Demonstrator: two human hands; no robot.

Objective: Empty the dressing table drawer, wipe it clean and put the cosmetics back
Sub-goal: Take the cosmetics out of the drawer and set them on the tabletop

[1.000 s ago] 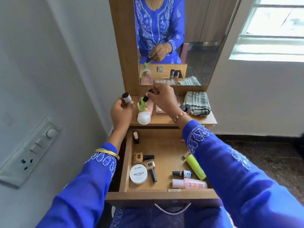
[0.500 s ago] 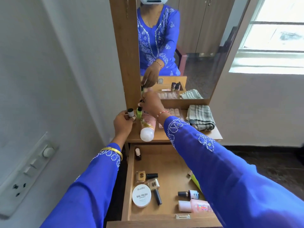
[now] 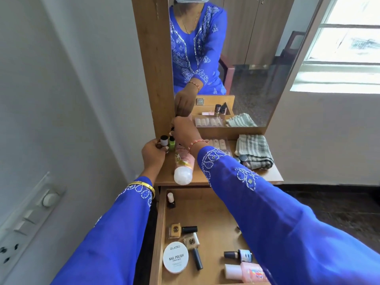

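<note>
Small wooden table [image 3: 265, 177] against a pale wall, mirror [image 3: 246, 58] above, window [image 3: 349, 48] at right, switch panel [image 3: 30, 219] at left. On top: folded striped towel [image 3: 255, 151], pink tube [image 3: 184, 163] lying flat, green bottle [image 3: 172, 141] upright. Left hand [image 3: 153, 154] gripping a small black-capped bottle [image 3: 163, 140]; right hand [image 3: 183, 132] pinching another by its cap. Below, open drawer [image 3: 157, 243] holding polish bottles and a white tin [image 3: 175, 257].
</note>
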